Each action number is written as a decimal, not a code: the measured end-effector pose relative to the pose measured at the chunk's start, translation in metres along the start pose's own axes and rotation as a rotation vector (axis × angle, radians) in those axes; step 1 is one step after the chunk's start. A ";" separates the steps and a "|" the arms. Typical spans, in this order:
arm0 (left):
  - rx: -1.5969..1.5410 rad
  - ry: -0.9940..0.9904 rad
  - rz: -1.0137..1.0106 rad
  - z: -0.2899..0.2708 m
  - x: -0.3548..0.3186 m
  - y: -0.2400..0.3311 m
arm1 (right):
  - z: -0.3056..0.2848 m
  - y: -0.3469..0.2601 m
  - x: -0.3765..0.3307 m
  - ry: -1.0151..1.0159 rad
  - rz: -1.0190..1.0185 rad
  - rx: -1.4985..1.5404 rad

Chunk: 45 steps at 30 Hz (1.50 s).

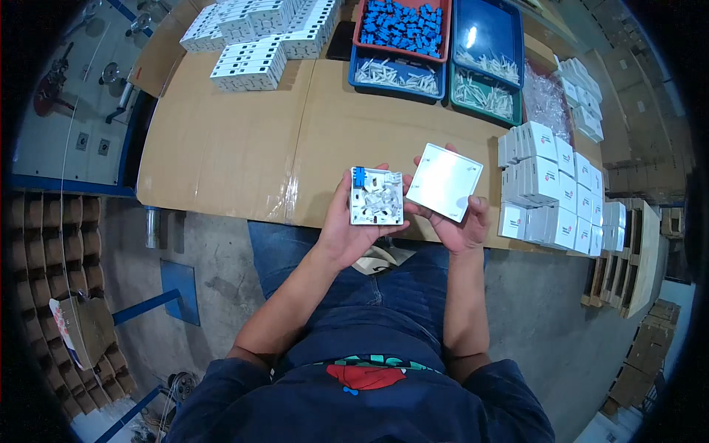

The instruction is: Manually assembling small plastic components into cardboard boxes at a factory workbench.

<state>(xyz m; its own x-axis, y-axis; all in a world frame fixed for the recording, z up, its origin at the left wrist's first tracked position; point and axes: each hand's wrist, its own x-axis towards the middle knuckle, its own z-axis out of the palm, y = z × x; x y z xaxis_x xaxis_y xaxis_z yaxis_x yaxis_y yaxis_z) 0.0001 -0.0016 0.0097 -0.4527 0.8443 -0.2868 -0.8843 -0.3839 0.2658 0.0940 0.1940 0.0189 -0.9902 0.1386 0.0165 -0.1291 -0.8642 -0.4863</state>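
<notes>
My left hand (346, 229) holds a white square box base (377, 196), open side up, with a blue connector in its top left corner and small clear parts inside. My right hand (459, 221) holds a flat white square cover (444, 181) by its lower edge, tilted, just right of the base. Both hands hover over the near edge of a cardboard-covered table (244, 140), above my lap.
Stacked small white boxes (550, 192) stand at the right of the table. At the back sit an orange tray of blue parts (402, 26), blue trays (487, 37) and a green tray with clear pieces, and piled white bases (258, 37). Cardboard cartons lie on the floor left and right.
</notes>
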 end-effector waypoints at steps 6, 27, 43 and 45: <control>-0.065 -0.015 -0.024 -0.007 -0.001 -0.003 | 0.001 0.001 -0.001 0.015 -0.009 0.011; 0.179 0.021 -0.100 0.012 -0.006 -0.006 | 0.064 -0.006 0.003 -0.217 -0.065 -1.666; 0.203 0.119 -0.084 0.009 -0.004 -0.009 | 0.059 -0.001 0.004 -0.257 0.012 -1.653; 0.208 0.100 -0.086 0.009 -0.003 -0.009 | 0.059 -0.002 0.004 -0.239 0.031 -1.638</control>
<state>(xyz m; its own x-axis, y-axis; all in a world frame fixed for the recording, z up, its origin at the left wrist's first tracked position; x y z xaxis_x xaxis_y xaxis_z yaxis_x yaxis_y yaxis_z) 0.0107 0.0028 0.0159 -0.3951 0.8253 -0.4035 -0.8821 -0.2182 0.4174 0.0871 0.1672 0.0715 -0.9965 -0.0742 0.0394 -0.0739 0.5508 -0.8313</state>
